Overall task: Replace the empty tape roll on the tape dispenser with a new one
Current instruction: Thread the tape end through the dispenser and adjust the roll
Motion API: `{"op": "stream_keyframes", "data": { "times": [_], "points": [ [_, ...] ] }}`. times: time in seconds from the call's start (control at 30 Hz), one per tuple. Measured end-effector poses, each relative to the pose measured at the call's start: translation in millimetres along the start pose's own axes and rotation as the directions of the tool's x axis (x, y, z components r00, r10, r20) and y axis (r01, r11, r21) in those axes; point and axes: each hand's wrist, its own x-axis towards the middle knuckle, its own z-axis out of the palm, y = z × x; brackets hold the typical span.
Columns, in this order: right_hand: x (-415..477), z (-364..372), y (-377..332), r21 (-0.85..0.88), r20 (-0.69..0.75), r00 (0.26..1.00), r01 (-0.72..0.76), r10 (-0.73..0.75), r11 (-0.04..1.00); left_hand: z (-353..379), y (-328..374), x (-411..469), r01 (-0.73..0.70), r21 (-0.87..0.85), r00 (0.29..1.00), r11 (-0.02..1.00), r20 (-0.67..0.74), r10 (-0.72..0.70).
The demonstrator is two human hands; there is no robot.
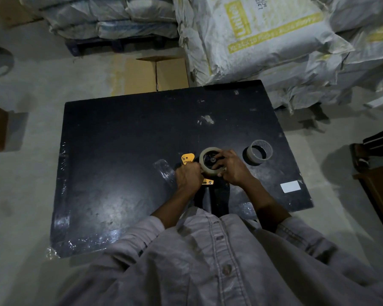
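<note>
A yellow and black tape dispenser [188, 159] lies on the black table [119, 151] near its front middle. A clear tape roll [205, 162] sits on the dispenser's black hub. My right hand [231, 167] grips this roll from the right, fingers curled over its rim and onto the hub. My left hand [189, 177] grips the dispenser's yellow frame just left of the roll, hiding part of the frame and handle. An empty cardboard tape core [260, 151] stands on the table, apart to the right of the dispenser.
A white label [290, 187] is on the table's right front part. Clear tape scraps [164, 170] stick beside the dispenser and along the table edges. Stacked sacks [263, 40] crowd the back right, and a flattened cardboard box [155, 74] lies behind the table.
</note>
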Motion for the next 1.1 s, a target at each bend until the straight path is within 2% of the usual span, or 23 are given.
{"op": "stream_keyframes", "data": {
  "times": [0.2,0.57,0.8,1.1],
  "points": [
    [0.3,-3.4,4.1,0.011,0.009,1.0,0.025,-0.025,1.0,0.1,-0.9,-3.9,0.005,-0.019,0.998,1.0,-0.056,-0.006],
    [3.9,-5.6,7.0,0.009,0.042,0.999,0.008,-0.008,1.0,5.5,-3.1,-1.7,-0.009,-0.108,0.997,0.994,-0.077,0.001],
    [-0.9,-0.9,6.5,0.007,0.024,1.0,-0.011,0.011,1.0,0.1,3.0,-1.1,0.015,-0.056,1.0,0.998,-0.007,-0.016],
    [-1.5,-5.3,4.1,0.031,0.042,0.999,-0.019,0.018,0.999,5.4,-2.5,-1.2,0.007,-0.038,1.0,0.999,-0.03,-0.009]
  ]
}}
